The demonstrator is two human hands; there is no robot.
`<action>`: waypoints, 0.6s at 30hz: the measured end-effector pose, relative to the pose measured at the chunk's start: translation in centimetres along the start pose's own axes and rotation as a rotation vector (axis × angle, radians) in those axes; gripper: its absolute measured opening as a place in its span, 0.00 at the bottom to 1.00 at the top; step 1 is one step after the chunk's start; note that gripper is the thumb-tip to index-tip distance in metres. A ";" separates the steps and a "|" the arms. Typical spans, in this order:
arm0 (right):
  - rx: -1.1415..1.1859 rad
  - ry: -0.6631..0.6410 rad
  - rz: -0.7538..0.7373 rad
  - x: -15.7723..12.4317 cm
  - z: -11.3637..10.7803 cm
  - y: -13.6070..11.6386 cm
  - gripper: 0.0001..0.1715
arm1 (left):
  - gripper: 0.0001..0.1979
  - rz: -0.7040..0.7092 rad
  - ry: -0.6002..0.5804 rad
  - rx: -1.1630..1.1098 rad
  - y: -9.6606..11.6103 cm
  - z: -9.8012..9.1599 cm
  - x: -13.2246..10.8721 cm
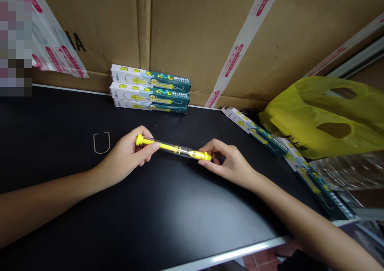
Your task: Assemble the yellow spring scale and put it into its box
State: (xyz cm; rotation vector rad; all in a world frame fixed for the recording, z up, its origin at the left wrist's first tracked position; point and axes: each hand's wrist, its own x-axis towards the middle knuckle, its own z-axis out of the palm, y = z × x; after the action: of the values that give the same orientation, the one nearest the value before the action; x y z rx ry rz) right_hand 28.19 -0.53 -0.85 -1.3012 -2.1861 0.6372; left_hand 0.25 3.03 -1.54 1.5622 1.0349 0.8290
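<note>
A spring scale (169, 147), a clear tube with yellow end caps and yellow parts inside, is held slightly tilted above the black table (180, 215). My left hand (129, 153) is closed around its left end, with the thumb along the tube. At the other end, the thumb and fingers of my right hand (225, 159) pinch near the yellow cap; the fingertips behind it are partly hidden. A bent wire handle (102, 143), shaped like a U, lies on the table to the left of my left hand, touching nothing else.
Three printed spring-scale boxes (150, 91) are stacked against a large taped cardboard box (186, 31). Two similar boxes (255, 131) lie along the right side, beside a yellow plastic bag (327, 119) and a clear plastic bottle (345, 171). The table's pale edge (228, 257) runs along the front.
</note>
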 end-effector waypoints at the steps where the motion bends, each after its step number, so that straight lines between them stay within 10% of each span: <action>1: 0.002 0.002 -0.005 0.0 0.0 0.0 0.12 | 0.11 0.001 -0.001 0.000 0.0 0.0 0.0; 18: 0.006 0.002 -0.011 0.0 0.0 0.0 0.12 | 0.11 0.003 0.000 -0.004 -0.2 -0.1 0.0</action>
State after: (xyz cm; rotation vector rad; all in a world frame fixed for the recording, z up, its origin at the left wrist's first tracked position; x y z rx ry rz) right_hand 28.19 -0.54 -0.87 -1.2851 -2.1867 0.6371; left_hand 0.16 3.05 -1.68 1.5613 1.0307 0.8330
